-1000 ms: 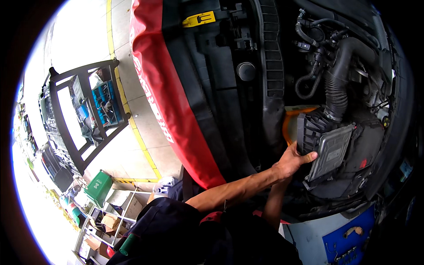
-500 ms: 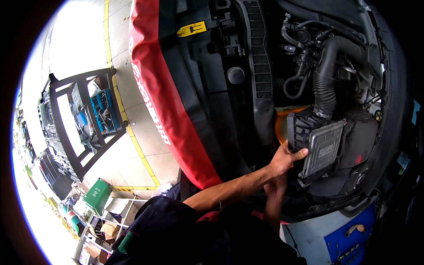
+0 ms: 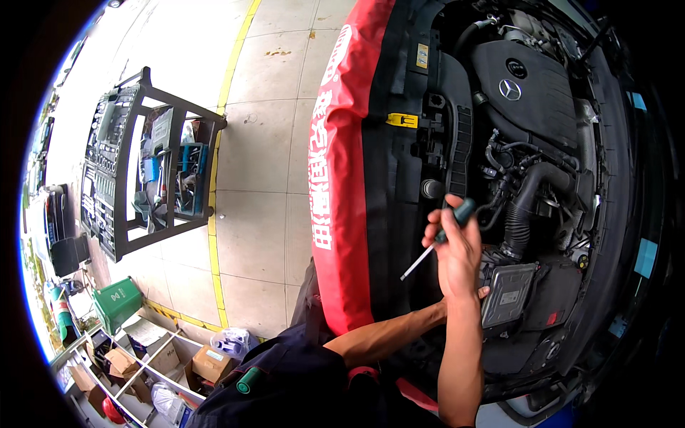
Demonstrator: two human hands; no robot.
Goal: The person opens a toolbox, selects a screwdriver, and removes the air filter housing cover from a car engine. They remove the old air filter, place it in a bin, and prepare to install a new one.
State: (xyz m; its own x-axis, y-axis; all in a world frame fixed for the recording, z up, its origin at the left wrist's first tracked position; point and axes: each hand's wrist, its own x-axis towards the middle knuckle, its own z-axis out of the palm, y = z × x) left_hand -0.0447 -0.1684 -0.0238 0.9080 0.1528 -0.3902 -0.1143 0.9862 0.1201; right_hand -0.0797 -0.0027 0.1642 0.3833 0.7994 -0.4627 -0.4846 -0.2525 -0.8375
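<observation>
My right hand (image 3: pixel 460 246) is raised over the front of the engine bay, its fingers wrapped around the dark green handle of a screwdriver (image 3: pixel 464 210). The bare metal shaft points down and left, its tip touching nothing. Behind my right forearm, my left hand (image 3: pixel 483 292) is mostly hidden; its thumb lies against the near edge of the black air filter housing (image 3: pixel 489 265), which carries a silver, ribbed control unit (image 3: pixel 509 294). A ribbed black intake hose (image 3: pixel 519 225) joins the housing's far end.
A red fender cover (image 3: pixel 346 214) drapes the car's front edge. The engine cover (image 3: pixel 524 85) and a yellow latch lever (image 3: pixel 402 120) lie farther off. On the left stand a tool cart (image 3: pixel 171 235), a green bin (image 3: pixel 116 303) and a shelf with cardboard boxes (image 3: pixel 212 364).
My right hand has come up from beneath my left arm, and the screwdriver now shows in it. My left hand stays by the housing. The view has shifted, showing more engine and floor.
</observation>
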